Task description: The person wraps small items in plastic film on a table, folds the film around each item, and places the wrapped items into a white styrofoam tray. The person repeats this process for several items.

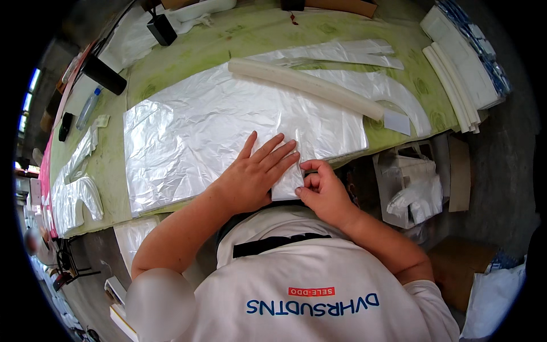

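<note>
The left hand (256,171) lay flat, fingers spread, pressing down a small folded plastic piece (288,181) at the near edge of the table (250,34), while the right hand (322,191) pinched that piece's right edge between thumb and fingers. The folded piece rested on the near corner of a broad stack of clear plastic sheets (228,125) spread across the green table top. Just beyond, a long white foam tube (307,85) lay slantwise over the sheets, with cut plastic strips (342,54) behind it and a pile of white flat pieces (461,74) at the far right. A black cylinder (105,74) and a plastic bottle (88,108) stood off to the left. The slick film looked liable to slide: if the flat palm eased its pressure, the fold could spring open, and a tug by the pinching fingers might drag the top sheets off the table edge.
</note>
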